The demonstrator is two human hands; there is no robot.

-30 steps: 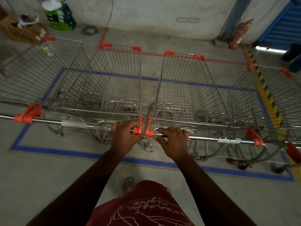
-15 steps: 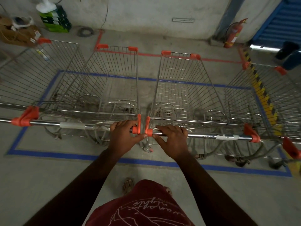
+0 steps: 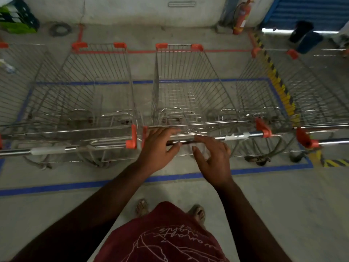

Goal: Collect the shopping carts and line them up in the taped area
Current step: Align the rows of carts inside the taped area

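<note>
Several wire shopping carts with orange corner caps stand side by side inside the blue taped rectangle (image 3: 75,184) on the concrete floor. My left hand (image 3: 158,146) lies over the left end of the steel handle (image 3: 236,136) of the centre-right cart (image 3: 179,72), fingers stretched forward, thumb under the bar. My right hand (image 3: 213,156) hovers just off that handle, fingers spread and holding nothing. The centre-left cart (image 3: 98,72) stands close beside it, their orange handle ends almost touching. Another cart (image 3: 302,82) is at the right and one (image 3: 18,82) at the far left, both cut off by the frame.
Red tape (image 3: 226,51) and a yellow-black striped strip (image 3: 277,80) mark the floor behind and to the right. A fire extinguisher (image 3: 241,17) stands at the back wall, a green crate (image 3: 17,19) and a cable coil (image 3: 60,29) at back left.
My left hand left the centre-left cart's handle and now lies on the centre-right cart's handle. My right hand let go of the bar and opened. The view swung right.
</note>
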